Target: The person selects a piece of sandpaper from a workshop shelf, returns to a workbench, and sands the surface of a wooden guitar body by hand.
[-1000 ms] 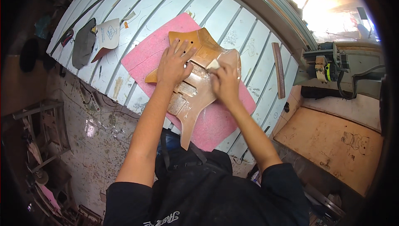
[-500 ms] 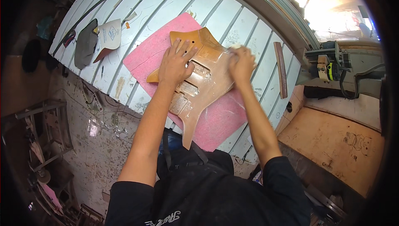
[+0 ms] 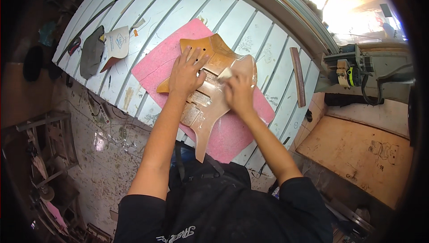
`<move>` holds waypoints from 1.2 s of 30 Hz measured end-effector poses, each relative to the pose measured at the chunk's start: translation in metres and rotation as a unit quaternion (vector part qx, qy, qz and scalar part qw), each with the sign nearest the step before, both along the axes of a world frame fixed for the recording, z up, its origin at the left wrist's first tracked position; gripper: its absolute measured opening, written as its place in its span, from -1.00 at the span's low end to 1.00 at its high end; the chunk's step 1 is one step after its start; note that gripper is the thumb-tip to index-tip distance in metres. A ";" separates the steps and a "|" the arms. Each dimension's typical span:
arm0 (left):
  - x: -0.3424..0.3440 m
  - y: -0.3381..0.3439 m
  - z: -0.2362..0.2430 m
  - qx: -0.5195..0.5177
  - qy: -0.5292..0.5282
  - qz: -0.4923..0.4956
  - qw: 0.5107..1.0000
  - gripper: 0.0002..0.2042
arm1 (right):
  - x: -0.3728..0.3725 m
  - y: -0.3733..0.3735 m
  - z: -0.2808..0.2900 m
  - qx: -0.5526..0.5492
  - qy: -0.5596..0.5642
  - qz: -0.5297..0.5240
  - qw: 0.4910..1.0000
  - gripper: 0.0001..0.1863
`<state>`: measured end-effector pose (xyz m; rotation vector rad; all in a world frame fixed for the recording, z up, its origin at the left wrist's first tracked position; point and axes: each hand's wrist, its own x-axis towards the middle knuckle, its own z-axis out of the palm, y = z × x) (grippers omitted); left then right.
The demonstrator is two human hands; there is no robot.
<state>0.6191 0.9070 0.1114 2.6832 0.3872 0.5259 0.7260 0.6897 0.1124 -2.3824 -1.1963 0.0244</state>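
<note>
An electric guitar body (image 3: 216, 105) lies on a pink foam sheet (image 3: 237, 132), its wood amber at the far left end and pale, sanded-looking elsewhere. Rectangular pickup cavities are cut into it. My left hand (image 3: 185, 74) rests flat on its left part with fingers spread, holding nothing. My right hand (image 3: 239, 93) is closed around a small pale piece of sandpaper (image 3: 225, 73), pressed on the body's face beside the upper cavity. The fingers cover part of the sandpaper. Whitish dust or residue shows on the wood and in the cavities.
The white slatted table (image 3: 250, 26) carries a curved sandpaper sheet (image 3: 117, 48), a dark grey cloth-like piece (image 3: 92, 53) and a long thin dark tool (image 3: 96, 17) at left. A narrow brown wooden strip (image 3: 298, 77) lies at right. A machine (image 3: 351, 73) stands beyond the right edge.
My right hand has moved left with the sandpaper, from the body's far right edge to its middle near the upper cavity. My left hand stays in place on the body.
</note>
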 end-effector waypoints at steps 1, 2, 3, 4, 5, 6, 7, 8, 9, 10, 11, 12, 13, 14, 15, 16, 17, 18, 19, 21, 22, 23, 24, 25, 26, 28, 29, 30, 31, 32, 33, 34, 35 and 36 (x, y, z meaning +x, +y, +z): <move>0.000 0.000 0.000 -0.002 0.027 0.007 1.000 -0.49 | 0.012 0.003 0.005 -0.015 -0.059 -0.063 0.996 -0.74; 0.000 0.000 0.000 0.003 0.013 0.002 1.000 -0.49 | 0.016 0.006 0.014 -0.015 -0.056 -0.072 0.996 -0.74; 0.000 0.000 0.001 0.003 0.021 0.003 1.000 -0.49 | 0.023 0.011 0.025 0.021 -0.027 -0.131 0.991 -0.73; -0.001 0.000 0.001 0.004 0.030 0.007 1.000 -0.49 | 0.021 0.013 0.035 0.070 -0.004 -0.188 0.980 -0.72; 0.000 0.000 0.001 0.003 0.028 0.002 1.000 -0.49 | 0.014 0.016 0.038 0.039 -0.024 -0.207 0.977 -0.71; 0.000 0.000 0.001 0.000 0.032 0.000 0.999 -0.49 | -0.010 0.019 0.036 0.017 -0.098 -0.167 0.981 -0.72; 0.000 0.001 0.001 -0.002 0.034 0.003 0.999 -0.49 | -0.042 0.019 0.035 0.000 -0.168 -0.127 0.978 -0.73; 0.000 0.001 0.001 -0.004 0.034 0.002 0.999 -0.49 | -0.068 0.013 0.040 0.017 -0.087 -0.066 0.994 -0.73; 0.000 0.001 0.000 -0.006 0.036 0.004 0.999 -0.48 | -0.088 0.008 0.044 0.001 0.021 -0.003 1.000 -0.74; 0.000 0.001 0.000 -0.005 0.041 0.004 0.999 -0.48 | -0.089 0.003 0.040 0.022 0.006 -0.013 1.000 -0.74; 0.001 0.001 0.000 -0.001 0.036 0.000 0.999 -0.48 | -0.078 -0.001 0.035 0.013 0.025 -0.006 1.000 -0.73; 0.001 0.001 0.000 -0.002 0.031 0.000 1.000 -0.48 | -0.068 -0.004 0.030 -0.009 0.052 -0.001 0.999 -0.71; 0.000 0.001 0.000 -0.009 0.045 0.002 0.999 -0.48 | -0.040 -0.007 0.030 -0.042 -0.022 -0.056 0.997 -0.70; 0.000 0.000 0.000 -0.004 0.029 -0.006 1.000 -0.48 | -0.016 -0.008 0.030 -0.018 0.008 -0.121 0.992 -0.69; 0.000 0.000 0.000 -0.002 0.029 -0.003 1.000 -0.48 | -0.008 -0.008 0.027 0.012 0.033 -0.186 0.982 -0.68; -0.001 0.000 0.000 0.003 0.030 0.001 1.000 -0.48 | -0.006 -0.009 0.022 -0.002 0.048 -0.186 0.981 -0.68; -0.001 0.000 0.000 0.003 0.031 -0.003 0.999 -0.48 | -0.018 -0.008 0.019 0.007 0.032 -0.184 0.982 -0.69; -0.001 0.000 0.000 0.001 0.027 -0.004 1.000 -0.48 | -0.016 -0.008 0.017 0.015 0.020 -0.172 0.985 -0.70; 0.000 0.000 0.000 -0.002 0.021 -0.001 1.000 -0.48 | -0.053 -0.006 0.016 -0.039 -0.005 -0.128 0.991 -0.71; 0.000 0.001 0.001 -0.002 0.021 -0.002 1.000 -0.47 | -0.118 -0.011 0.018 -0.037 0.042 0.003 0.998 -0.74; 0.000 0.001 0.001 -0.003 0.021 -0.005 1.000 -0.47 | -0.118 -0.013 0.017 0.000 0.023 -0.019 1.000 -0.74; 0.001 0.000 0.001 0.000 0.019 -0.011 1.000 -0.47 | -0.119 -0.016 0.018 0.007 0.024 -0.006 1.000 -0.75; 0.001 0.000 0.002 0.001 0.016 -0.008 1.000 -0.47 | -0.110 -0.019 0.017 -0.022 0.048 0.021 0.998 -0.76; 0.001 -0.001 0.002 0.001 0.012 -0.003 1.000 -0.47 | -0.092 -0.020 0.014 0.024 -0.012 -0.038 0.999 -0.76; 0.001 -0.001 0.003 0.005 0.017 -0.013 1.000 -0.47 | -0.051 -0.020 0.011 0.030 -0.050 -0.074 0.996 -0.76; 0.001 -0.001 0.004 0.005 0.003 -0.005 1.000 -0.46 | -0.021 -0.019 0.002 0.087 0.027 -0.184 0.979 -0.72; 0.000 -0.001 0.005 0.008 0.004 -0.008 1.000 -0.46 | -0.019 -0.018 -0.004 0.056 0.054 -0.185 0.980 -0.72; 0.000 -0.001 0.005 0.006 0.001 -0.010 1.000 -0.46 | -0.019 -0.018 -0.008 0.011 0.021 -0.201 0.979 -0.71; 0.002 0.000 0.006 0.001 0.004 -0.009 1.000 -0.46 | -0.043 -0.016 -0.012 -0.021 -0.021 -0.187 0.982 -0.70; 0.003 0.001 0.006 0.009 -0.009 -0.016 1.000 -0.46 | -0.087 -0.016 -0.016 -0.016 -0.002 -0.149 0.989 -0.74; 0.003 0.001 0.006 0.011 -0.011 -0.016 1.000 -0.46 | -0.119 -0.021 -0.015 -0.033 0.036 -0.060 0.997 -0.77; 0.003 0.000 0.006 0.013 -0.012 -0.014 1.000 -0.46 | -0.137 -0.026 -0.015 -0.001 0.016 -0.085 0.996 -0.77; 0.003 0.000 0.006 0.014 -0.011 -0.022 1.000 -0.46 | -0.133 -0.028 -0.014 0.030 0.050 -0.020 0.998 -0.78; 0.003 -0.001 0.005 0.012 -0.008 -0.017 1.000 -0.47 | -0.130 -0.033 -0.011 0.079 0.059 0.066 0.993 -0.78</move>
